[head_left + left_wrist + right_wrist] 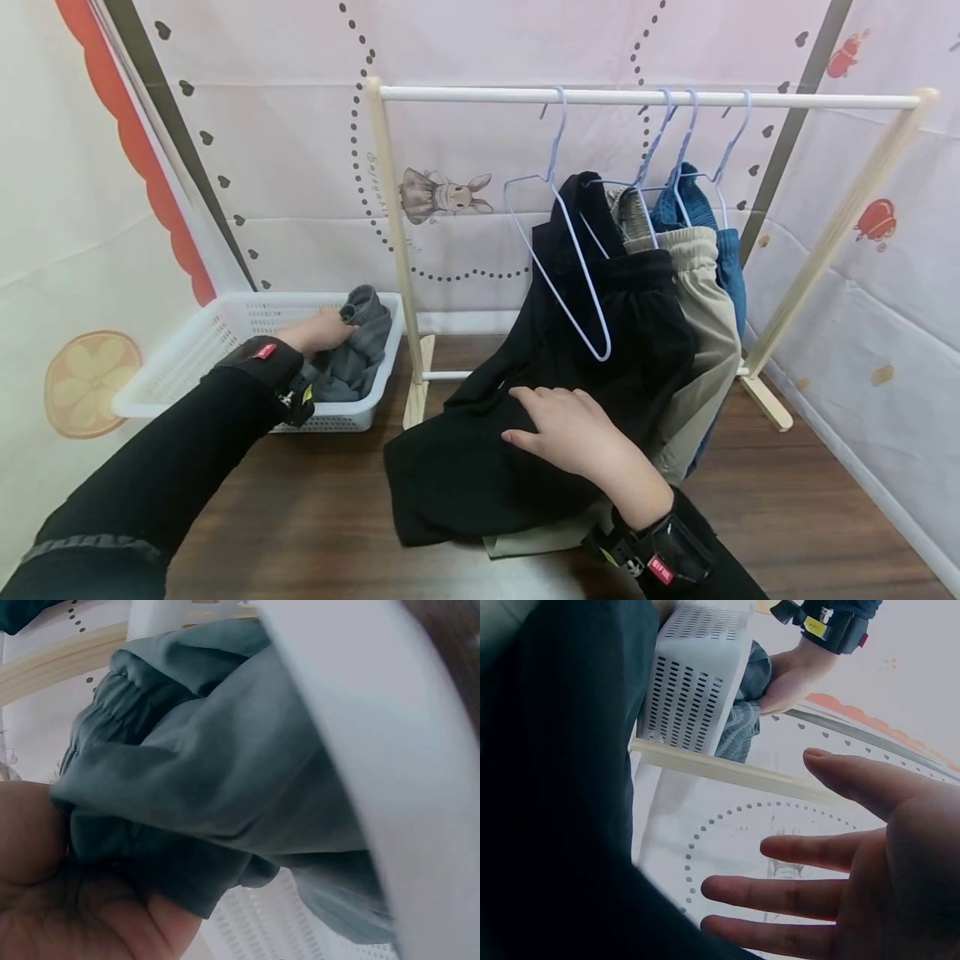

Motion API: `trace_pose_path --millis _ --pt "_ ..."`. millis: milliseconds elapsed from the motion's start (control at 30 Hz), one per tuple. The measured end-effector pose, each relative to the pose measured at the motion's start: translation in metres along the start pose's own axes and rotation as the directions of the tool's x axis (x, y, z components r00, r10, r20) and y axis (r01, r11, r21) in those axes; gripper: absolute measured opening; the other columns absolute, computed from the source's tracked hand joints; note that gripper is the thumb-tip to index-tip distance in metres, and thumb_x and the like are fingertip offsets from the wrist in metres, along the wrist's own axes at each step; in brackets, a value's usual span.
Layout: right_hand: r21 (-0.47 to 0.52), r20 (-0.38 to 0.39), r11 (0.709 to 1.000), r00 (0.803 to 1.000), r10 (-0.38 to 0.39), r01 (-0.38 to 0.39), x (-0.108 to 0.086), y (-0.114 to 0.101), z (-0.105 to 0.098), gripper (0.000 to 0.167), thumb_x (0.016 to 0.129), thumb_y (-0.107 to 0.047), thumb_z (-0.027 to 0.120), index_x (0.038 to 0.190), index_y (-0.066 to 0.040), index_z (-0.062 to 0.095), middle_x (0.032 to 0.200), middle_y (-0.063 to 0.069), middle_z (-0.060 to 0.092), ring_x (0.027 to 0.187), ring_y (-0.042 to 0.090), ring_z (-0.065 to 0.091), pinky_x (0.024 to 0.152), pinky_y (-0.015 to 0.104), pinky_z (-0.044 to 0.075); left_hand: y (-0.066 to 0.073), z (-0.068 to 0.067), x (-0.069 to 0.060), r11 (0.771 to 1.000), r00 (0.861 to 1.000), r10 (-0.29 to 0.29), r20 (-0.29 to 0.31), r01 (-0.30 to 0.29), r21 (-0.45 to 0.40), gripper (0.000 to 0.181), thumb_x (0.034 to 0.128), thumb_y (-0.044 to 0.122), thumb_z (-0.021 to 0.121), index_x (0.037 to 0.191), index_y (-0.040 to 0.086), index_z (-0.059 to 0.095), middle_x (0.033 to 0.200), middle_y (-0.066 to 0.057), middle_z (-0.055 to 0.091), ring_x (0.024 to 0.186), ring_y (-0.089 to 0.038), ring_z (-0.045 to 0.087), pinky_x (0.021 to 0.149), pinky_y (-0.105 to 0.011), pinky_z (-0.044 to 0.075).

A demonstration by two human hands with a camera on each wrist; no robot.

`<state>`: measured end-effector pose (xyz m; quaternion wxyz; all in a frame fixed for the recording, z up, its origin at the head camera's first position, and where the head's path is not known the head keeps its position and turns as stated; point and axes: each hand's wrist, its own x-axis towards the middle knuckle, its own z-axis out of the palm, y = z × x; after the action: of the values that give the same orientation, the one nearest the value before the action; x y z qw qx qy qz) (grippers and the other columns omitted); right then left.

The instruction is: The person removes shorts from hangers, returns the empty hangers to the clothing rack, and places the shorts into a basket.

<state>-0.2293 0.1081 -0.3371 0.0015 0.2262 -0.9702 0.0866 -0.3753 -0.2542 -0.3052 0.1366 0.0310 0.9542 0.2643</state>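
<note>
Grey trousers with a gathered waistband (pixel 352 354) lie bunched at the right end of a white basket (pixel 225 333). My left hand (pixel 318 329) grips them near the waistband; in the left wrist view the cloth (pixel 217 750) runs from between thumb and fingers (pixel 97 900). My right hand (pixel 573 429) is beside black trousers (pixel 480 475) on the rack, fingers spread, as the right wrist view shows the hand (pixel 840 870) with nothing in it; whether it touches the black cloth I cannot tell. An empty lilac hanger (pixel 555 187) hangs in front of the black trousers.
A rack with a white rail (pixel 480 96) and wooden legs (pixel 397 225) stands on the brown table (pixel 300 517). Beige trousers (pixel 708 333) and blue ones (pixel 731 275) hang right of the black pair on lilac hangers. Patterned cloth walls (pixel 465 50) enclose the back and sides.
</note>
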Motion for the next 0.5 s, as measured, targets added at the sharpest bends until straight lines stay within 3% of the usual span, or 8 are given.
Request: trace_pose_path --millis 67,167,367,500 --pt "-0.002 -0.001 1.0 1.0 0.0 0.0 0.0 0.0 0.0 0.062 0.093 -0.053 0.058 0.142 -0.014 0.05 0.133 0.007 0.059 0.118 0.026 0.057 0.1 0.048 0.041 0.001 -0.001 0.004 1.0 1.0 0.024 0.006 -0.024 0.02 0.044 0.1034 0.017 0.039 0.125 -0.022 0.038 0.096 -0.022 0.043 0.087 -0.033 0.051 0.066 -0.035 0.047" --pt "-0.009 -0.003 1.0 1.0 0.003 -0.003 0.001 0.001 0.0 0.063 0.093 -0.053 0.058 0.142 -0.014 0.05 0.133 0.007 0.059 0.119 0.025 0.057 0.1 0.048 0.041 0.002 -0.003 0.01 0.991 0.998 0.059 -0.013 -0.057 0.119 0.042 0.103 0.016 0.042 0.124 -0.02 0.042 0.096 -0.023 0.047 0.086 -0.034 0.052 0.068 -0.037 0.046" --pt "-0.002 -0.003 1.0 1.0 -0.004 0.004 0.0 -0.001 -0.002 0.063 0.093 -0.052 0.059 0.142 -0.013 0.05 0.133 0.008 0.059 0.118 0.027 0.057 0.1 0.049 0.041 0.009 -0.002 0.015 0.957 0.997 0.066 -0.028 -0.055 0.285 0.039 0.101 0.016 0.048 0.119 -0.019 0.049 0.098 -0.025 0.053 0.09 -0.037 0.052 0.077 -0.043 0.044" --pt "-0.002 0.003 1.0 1.0 -0.013 0.013 0.0 -0.002 0.001 0.063 0.093 -0.052 0.059 0.142 -0.013 0.05 0.134 0.008 0.058 0.118 0.026 0.057 0.1 0.048 0.041 0.016 0.001 0.016 0.893 0.997 0.078 -0.025 -0.059 0.447 0.035 0.0994 0.016 0.049 0.104 -0.017 0.06 0.087 -0.02 0.055 0.086 -0.036 0.053 0.08 -0.044 0.041"
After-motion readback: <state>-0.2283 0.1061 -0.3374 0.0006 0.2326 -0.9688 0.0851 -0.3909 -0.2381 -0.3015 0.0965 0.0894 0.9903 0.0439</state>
